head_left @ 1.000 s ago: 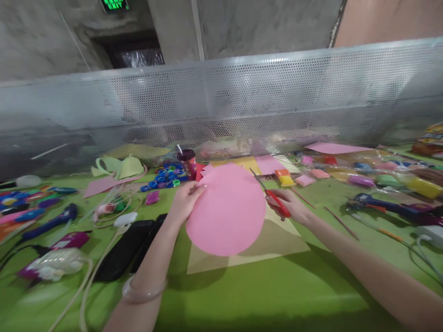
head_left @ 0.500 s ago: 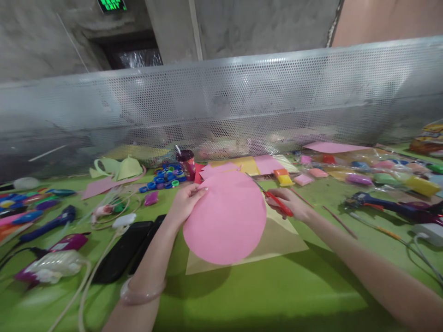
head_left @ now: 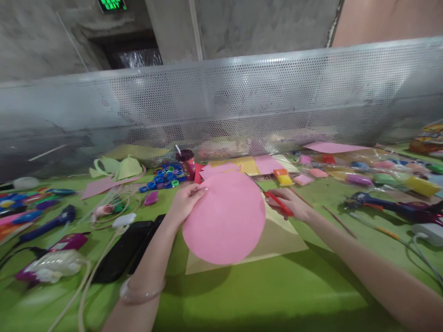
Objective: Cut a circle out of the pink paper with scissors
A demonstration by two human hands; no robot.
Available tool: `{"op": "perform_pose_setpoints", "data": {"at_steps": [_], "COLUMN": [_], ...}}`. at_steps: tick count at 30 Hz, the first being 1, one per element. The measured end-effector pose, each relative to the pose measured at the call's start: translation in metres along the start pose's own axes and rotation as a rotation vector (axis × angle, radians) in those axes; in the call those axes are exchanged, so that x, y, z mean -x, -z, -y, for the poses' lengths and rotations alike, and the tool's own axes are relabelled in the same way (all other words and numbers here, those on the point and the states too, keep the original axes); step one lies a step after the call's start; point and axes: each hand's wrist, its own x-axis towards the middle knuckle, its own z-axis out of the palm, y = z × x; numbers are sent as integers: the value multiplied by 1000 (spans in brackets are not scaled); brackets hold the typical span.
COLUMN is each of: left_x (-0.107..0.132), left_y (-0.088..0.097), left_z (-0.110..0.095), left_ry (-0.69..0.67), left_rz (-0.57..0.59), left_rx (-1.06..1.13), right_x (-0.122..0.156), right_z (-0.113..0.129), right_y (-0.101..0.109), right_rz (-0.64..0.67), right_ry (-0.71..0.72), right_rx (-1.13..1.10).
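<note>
A large round sheet of pink paper [head_left: 224, 221] is pinched at its upper left edge by my left hand [head_left: 188, 200], thumb on top. My right hand [head_left: 289, 203] grips red-handled scissors [head_left: 279, 204] at the circle's right side. Their blades point up and left along the paper's upper right edge; whether they touch it I cannot tell. Beneath the circle, a pale yellow sheet [head_left: 284, 244] lies on the green table [head_left: 263, 295], partly covered.
Black phones [head_left: 122, 251] and white cables lie left of my left arm. Blue rings [head_left: 166, 177] and a dark cup [head_left: 187, 163] stand behind. Glue guns [head_left: 391, 205] and colourful clay packs [head_left: 360, 179] lie right. A perforated metal panel [head_left: 242, 106] closes off the back.
The pink circle has shifted very slightly to the left. Both hands keep nearly the same place and grip.
</note>
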Motion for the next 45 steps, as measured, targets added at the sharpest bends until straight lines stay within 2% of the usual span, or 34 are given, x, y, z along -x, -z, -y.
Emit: {"op": "perform_pose_setpoints", "data": {"at_steps": [12,45], "left_x": [1,0], "left_y": [1,3], "left_z": [-2,0], "left_ry": [-6,-34], "left_rz": [52,72], "left_rx": [-3,-91], "right_x": [0,-1], "right_z": [1,2], "right_y": [10,7], "right_rz": [70,71], "right_ry": [-19,-7], "right_rx": [-40,88]}}
